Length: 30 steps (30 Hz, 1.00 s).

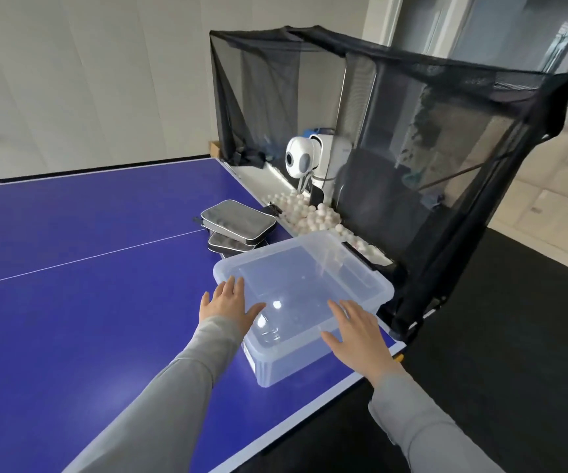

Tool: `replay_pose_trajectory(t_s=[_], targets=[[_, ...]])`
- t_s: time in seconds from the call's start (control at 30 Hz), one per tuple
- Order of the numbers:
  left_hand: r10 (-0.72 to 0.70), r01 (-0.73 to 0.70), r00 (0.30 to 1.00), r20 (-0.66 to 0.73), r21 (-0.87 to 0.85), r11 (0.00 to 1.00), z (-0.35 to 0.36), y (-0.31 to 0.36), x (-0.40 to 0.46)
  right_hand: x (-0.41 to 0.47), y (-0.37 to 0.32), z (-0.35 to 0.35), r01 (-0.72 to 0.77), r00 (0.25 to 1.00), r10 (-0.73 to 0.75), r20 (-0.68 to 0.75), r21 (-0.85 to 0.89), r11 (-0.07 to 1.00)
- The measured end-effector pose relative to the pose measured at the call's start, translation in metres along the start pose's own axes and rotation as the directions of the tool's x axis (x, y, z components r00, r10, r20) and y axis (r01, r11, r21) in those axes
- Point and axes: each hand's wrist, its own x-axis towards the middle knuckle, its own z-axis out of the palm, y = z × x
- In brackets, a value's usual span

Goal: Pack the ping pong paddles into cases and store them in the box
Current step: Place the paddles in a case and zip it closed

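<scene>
Table: the big blue ping pong table (71,254) is flat and smooth, with thin white lines on it.
Net: the tall black mesh catch net (446,138) stands at the table's far right end. It looks soft and see-through.
Ball machine: the white round-headed ball machine (310,158) sits inside the net.
Box: the clear plastic box (361,268) with no lid sits at the table's right edge, right in front of you. It looks hard and shiny, and nothing is in it yet. Its long side runs away from you toward the net.
Cases: the two grey zip-up fabric cases (238,221) lie stacked flat, just past the box's far left corner. They look soft and padded. I cannot tell if paddles are inside.
Balls: many small white balls (310,213) lie in a heap by the net.
Your hands: your left hand (228,302) is flat and spread wide at the box's left rim. Your right hand (354,329) is spread wide over the near right rim. Neither one holds anything.
Next move: the cases lie ahead and to the left, so I think your left hand is closer.
</scene>
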Motion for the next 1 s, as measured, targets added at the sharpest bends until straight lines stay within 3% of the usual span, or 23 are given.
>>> replay_pose_trajectory(t_s=[0.5, 0.83, 1.0], targets=[[-0.279, 0.279, 0.96, 0.005, -0.056, 0.959, 0.037, -0.023, 0.135, 0.184, 0.032, 0.008, 0.181, 0.983, -0.182, 0.034, 0.035, 0.983], [-0.398, 0.393, 0.917, 0.002, -0.169, 0.904, 0.057, -0.024, 0.174, 0.278, 0.031, 0.015, 0.307, 0.945, -0.313, 0.097, 0.067, 0.949], [-0.459, 0.444, 0.888, -0.024, -0.212, 0.871, 0.069, -0.023, 0.18, 0.343, 0.036, 0.024, 0.37, 0.925, -0.375, 0.063, 0.078, 0.926]])
